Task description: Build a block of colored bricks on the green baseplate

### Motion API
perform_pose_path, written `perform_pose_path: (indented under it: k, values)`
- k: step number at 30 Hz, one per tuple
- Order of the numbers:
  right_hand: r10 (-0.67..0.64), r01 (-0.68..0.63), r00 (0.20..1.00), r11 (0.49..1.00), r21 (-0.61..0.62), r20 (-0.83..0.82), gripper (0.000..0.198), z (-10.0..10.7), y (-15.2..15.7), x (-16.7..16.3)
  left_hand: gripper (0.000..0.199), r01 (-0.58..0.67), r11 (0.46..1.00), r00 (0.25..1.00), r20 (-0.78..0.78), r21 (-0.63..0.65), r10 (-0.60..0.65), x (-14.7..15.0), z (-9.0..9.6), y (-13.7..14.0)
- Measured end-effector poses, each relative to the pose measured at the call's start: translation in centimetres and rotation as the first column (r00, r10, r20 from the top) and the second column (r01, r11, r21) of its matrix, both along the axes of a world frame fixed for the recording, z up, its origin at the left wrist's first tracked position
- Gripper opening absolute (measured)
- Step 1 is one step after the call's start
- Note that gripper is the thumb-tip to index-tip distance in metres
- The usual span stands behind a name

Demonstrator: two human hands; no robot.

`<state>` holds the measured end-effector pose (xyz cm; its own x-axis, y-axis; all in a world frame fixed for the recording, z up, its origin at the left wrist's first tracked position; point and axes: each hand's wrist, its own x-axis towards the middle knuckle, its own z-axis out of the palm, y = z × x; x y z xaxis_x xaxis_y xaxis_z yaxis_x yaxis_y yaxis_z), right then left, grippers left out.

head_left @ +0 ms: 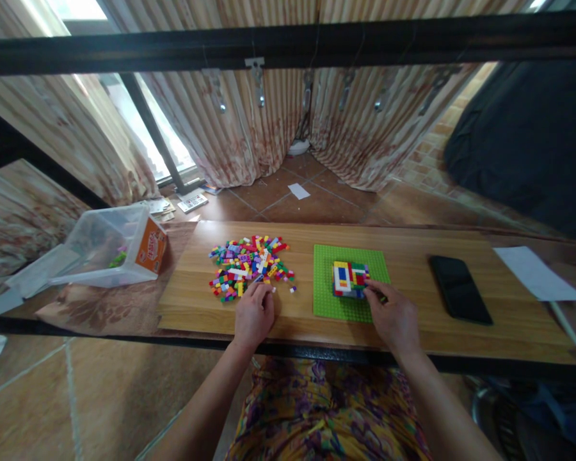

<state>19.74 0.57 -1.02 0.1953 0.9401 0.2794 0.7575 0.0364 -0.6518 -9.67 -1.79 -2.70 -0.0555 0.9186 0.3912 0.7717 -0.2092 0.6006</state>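
A heap of loose, many-coloured building bricks (249, 259) lies left of centre on the wooden board. At its near edge is my left hand (255, 315), fingers drawn together in a pinch; whatever they hold is hidden. To the right lies a green studded baseplate (324, 301), carrying a low block of joined bricks (348, 276) in white, red, yellow, blue and green. My right hand (394, 318) reaches over the plate, thumb and fingertips closed at the right side of that block. Any brick between those fingertips is too small to make out.
A black phone (461, 289) and a white paper (540, 273) lie to the right. On the left stands a clear plastic box (108, 246) with an orange label and some green pieces inside. A dark metal bar (288, 43) with hanging clips crosses above the wooden board (295, 326).
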Motion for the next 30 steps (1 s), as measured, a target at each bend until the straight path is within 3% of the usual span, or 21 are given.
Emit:
perform_pose_path:
  k: [14,30]
  values:
    - [-0.214,0.211,0.955,0.977,-0.034,-0.204,0.056,-0.4,0.6,-0.2,0.014,-0.008,1.000,1.000,-0.009,-0.006,0.008,0.0,0.1,0.0]
    - [-0.186,0.187,0.954,0.982,-0.016,-0.235,0.047,-1.1,0.7,-1.6,0.014,-0.005,1.000,1.000,-0.001,-0.004,0.005,0.1,0.1,-0.1]
